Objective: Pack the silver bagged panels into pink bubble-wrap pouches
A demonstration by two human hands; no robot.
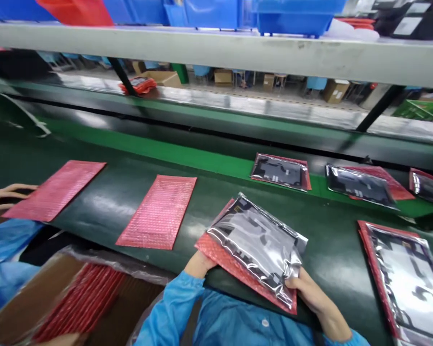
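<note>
In front of me a dark flat panel in a shiny clear bag (260,235) lies tilted over a red bubble-wrap bag (220,254), both held up above the dark green work surface. My left hand (203,261) supports the bubble-wrap bag at its left end, its fingers mostly hidden beneath. At the lower right corner my right hand (305,286) pinches the clear bag, the thumb on top. The bubble-wrap edge shows along the near side and at the upper left of the panel.
Flat red bubble-wrap bags (160,211) lie to the left; a co-worker's hand (10,196) touches the farthest. An open carton (29,293) holds several red bags. More bagged panels (279,172) lie on the green strip and a stack (407,278) at right. Blue bins (209,13) stand overhead.
</note>
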